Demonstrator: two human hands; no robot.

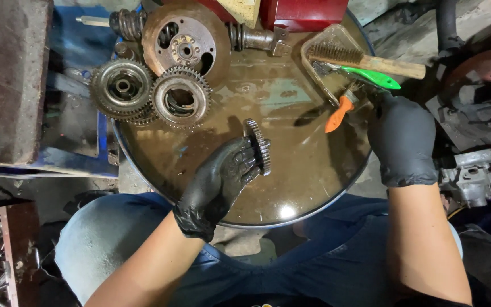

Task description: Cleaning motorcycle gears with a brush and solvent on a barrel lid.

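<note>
The left hand (pixel 220 185), in a black glove, grips a small toothed gear (pixel 258 146), fingers closed around it, holding it on edge over the oily round drum top (pixel 291 187) so the teeth face up and stay reachable. The right hand (pixel 402 139), also gloved, reaches to the tray (pixel 313 48) at the drum's far right edge; its fingers appear closed near the orange-handled brush (pixel 337 113), though the grip itself is hidden. A green-handled brush (pixel 373 77) and a wooden wire brush (pixel 365 59) lie in the same tray. Larger gears (pixel 149 94) rest flat at the far left, set aside.
</note>
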